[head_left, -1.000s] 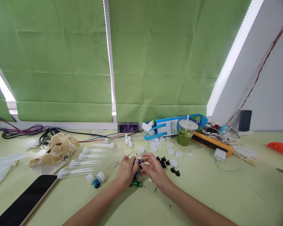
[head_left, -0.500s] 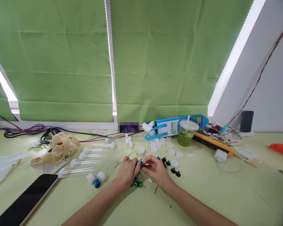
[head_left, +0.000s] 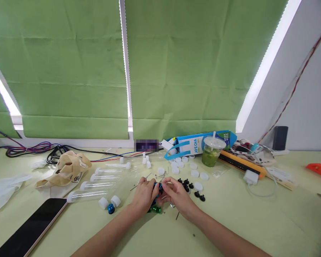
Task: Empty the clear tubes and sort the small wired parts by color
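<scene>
At the middle of the table, my left hand [head_left: 143,195] is closed round a small blue and black part [head_left: 159,186]. My right hand [head_left: 176,196] pinches at the same part from the right, its fingertips hiding most of it. Below the hands lies a green metallic part [head_left: 156,209]. Thin metal rods and small screws lie around the hands, and several black knob-like parts [head_left: 186,182] sit just right of my right hand. A blue knob-like part [head_left: 111,208] stands to the left, beside two white caps [head_left: 115,201].
Clear tubes [head_left: 96,185] lie at left near a phone [head_left: 29,226] and a beige cloth cap [head_left: 69,167]. White lids [head_left: 195,173] are scattered behind the black parts. A drink cup [head_left: 211,153], a blue and white bag [head_left: 195,146] and an orange power strip [head_left: 240,164] stand back right.
My right fingers have shifted slightly on the blue and black part, which appears turned a little. My left hand keeps its place.
</scene>
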`<state>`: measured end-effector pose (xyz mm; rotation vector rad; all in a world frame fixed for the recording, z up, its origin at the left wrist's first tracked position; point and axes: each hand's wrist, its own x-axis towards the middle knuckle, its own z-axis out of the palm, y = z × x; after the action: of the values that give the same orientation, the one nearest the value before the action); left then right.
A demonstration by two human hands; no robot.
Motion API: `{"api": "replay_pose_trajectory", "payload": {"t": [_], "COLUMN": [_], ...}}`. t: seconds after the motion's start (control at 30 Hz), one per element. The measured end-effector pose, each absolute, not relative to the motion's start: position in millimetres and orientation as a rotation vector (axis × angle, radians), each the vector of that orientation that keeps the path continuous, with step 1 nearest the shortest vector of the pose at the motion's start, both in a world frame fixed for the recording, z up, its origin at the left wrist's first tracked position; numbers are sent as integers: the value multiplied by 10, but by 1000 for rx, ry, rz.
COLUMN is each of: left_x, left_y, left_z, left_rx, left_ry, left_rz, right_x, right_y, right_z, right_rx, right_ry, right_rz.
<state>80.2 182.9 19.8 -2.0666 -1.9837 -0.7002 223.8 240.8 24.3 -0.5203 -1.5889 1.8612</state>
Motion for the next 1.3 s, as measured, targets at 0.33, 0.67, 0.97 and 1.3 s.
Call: {"api": "replay_pose_trajectory", "payload": {"t": [0.33,0.67,0.97,1.3], "left_x": [786,802,791,794], "left_y": [1826,1834,1837,1836], "left_z": [214,181,184,183], "left_rx": [-2037,-2062,-2051,-2041], "left_ry": [-2016,-2008,-2023,-2036], "left_rz": [-708,-698,-731,-756], "right_x": [2242,2224,2239,2239], "right_y": [2414,2398,2410,2400], "right_z": [262,267,245,261], "right_rx": [-546,-518,-509,-529], "right_ry": [-1567,-1555,-1572,-1548], "right_rz": [1935,1791,1777,1788]}}
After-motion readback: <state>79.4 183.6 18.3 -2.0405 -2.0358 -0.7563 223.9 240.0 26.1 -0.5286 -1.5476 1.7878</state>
